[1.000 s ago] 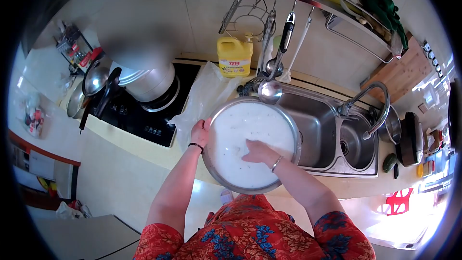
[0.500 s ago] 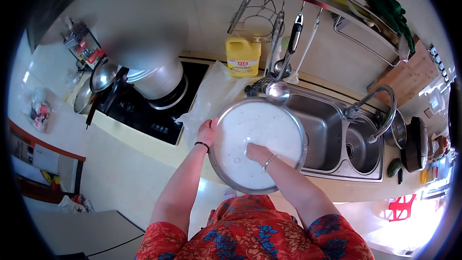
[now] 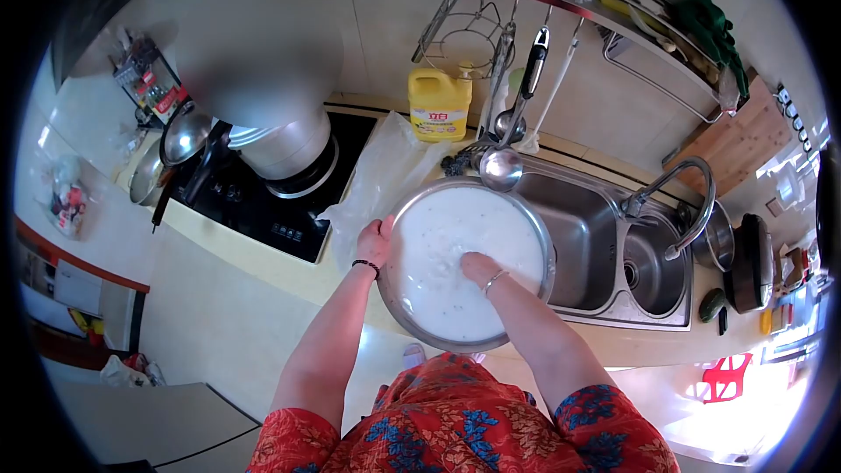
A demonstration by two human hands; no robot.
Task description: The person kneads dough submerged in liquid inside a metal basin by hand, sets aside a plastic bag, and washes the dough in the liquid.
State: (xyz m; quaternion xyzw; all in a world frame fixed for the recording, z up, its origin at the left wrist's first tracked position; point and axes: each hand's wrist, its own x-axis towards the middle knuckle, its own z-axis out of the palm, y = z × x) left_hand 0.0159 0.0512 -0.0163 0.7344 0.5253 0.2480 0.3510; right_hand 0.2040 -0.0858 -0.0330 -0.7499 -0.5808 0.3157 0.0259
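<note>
A wide metal basin [image 3: 549, 256] full of milky white liquid [image 3: 460, 223] sits at the counter's front, beside the sink. My left hand [image 3: 375, 243] is closed on its left rim, with a dark bead bracelet at the wrist. My right hand [image 3: 478, 269] dips into the liquid near the middle. Its fingers are under the surface and hidden, so their shape does not show. Small ripples and bubbles lie around it. A steel ladle [image 3: 501, 169] hangs with its bowl just over the basin's far rim.
The double sink [image 3: 574, 236] with a curved faucet [image 3: 701, 201] stands to the right. On the left, a large steaming pot [image 3: 285, 149] rests on the black cooktop [image 3: 298, 232]. A yellow detergent jug [image 3: 438, 107] and a clear plastic bag [image 3: 385, 166] lie behind the basin.
My right hand has shifted slightly right within the liquid, and the surface around it is more disturbed. My left hand stays on the rim.
</note>
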